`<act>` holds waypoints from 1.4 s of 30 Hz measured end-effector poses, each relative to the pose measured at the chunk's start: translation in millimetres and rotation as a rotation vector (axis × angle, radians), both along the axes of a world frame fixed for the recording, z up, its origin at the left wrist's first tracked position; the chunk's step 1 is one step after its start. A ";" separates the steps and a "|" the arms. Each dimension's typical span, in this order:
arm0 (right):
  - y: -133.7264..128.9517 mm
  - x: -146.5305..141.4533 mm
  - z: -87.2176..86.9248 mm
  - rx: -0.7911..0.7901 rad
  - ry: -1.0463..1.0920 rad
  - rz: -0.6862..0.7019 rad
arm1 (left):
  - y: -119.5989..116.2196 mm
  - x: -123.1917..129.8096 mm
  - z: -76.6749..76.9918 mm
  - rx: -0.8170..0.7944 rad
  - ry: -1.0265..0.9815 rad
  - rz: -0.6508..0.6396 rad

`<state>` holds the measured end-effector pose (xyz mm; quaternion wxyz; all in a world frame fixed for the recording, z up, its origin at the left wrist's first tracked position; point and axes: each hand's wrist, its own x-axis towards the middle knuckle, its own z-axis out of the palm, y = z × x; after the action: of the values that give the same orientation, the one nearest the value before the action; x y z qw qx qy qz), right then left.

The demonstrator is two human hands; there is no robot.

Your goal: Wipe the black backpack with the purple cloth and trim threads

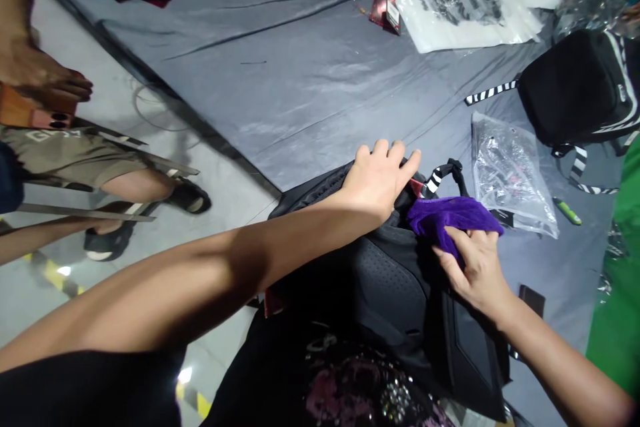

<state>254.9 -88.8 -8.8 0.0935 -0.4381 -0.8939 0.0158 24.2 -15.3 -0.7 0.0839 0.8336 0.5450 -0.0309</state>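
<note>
A black backpack (385, 280) lies against my body at the table's front edge, its perforated padded panel facing up. Spread over its upper part is my left hand (377, 177), fingers apart, resting on the dark fabric. Just right of it, my right hand (477, 260) grips a bunched purple cloth (455, 213) between thumb and fingers, on the bag's upper right side. A black and white striped loop (440, 177) sticks out beyond the cloth, with a small red piece beside it.
On the grey-covered table (300, 80) are a clear plastic bag (513, 173), a black striped-trim bag (575, 90), a green marker (567, 211), a red tag (385, 10) and white packaging (465, 0). At the left, a seated person's hand (45, 73) holds an orange phone (35, 110).
</note>
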 end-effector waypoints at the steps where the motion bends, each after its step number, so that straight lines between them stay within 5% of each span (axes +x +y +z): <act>1: 1.4 -4.8 0.8 -0.004 0.014 -0.007 | -0.2 0.0 0.7 -0.007 0.002 0.000; 8: 27.2 -40.7 4.3 -0.295 -0.181 0.305 | -1.8 0.7 8.3 -0.040 0.034 0.015; 27: 21.6 -59.7 14.7 -0.443 -0.313 0.112 | 0.5 4.1 3.4 -0.036 0.030 0.041; 36: 23.0 -67.9 16.3 -0.309 -0.434 0.053 | 1.1 7.3 -1.4 -0.105 -0.100 0.106; 42: 17.6 -45.0 25.4 -0.276 -0.426 0.112 | 1.8 8.0 -4.4 -0.110 -0.118 0.115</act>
<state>209.9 -71.1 16.6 -0.1583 -0.3902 -0.9056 0.0501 32.2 -13.5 -5.1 0.1633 0.7954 0.5836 -0.0070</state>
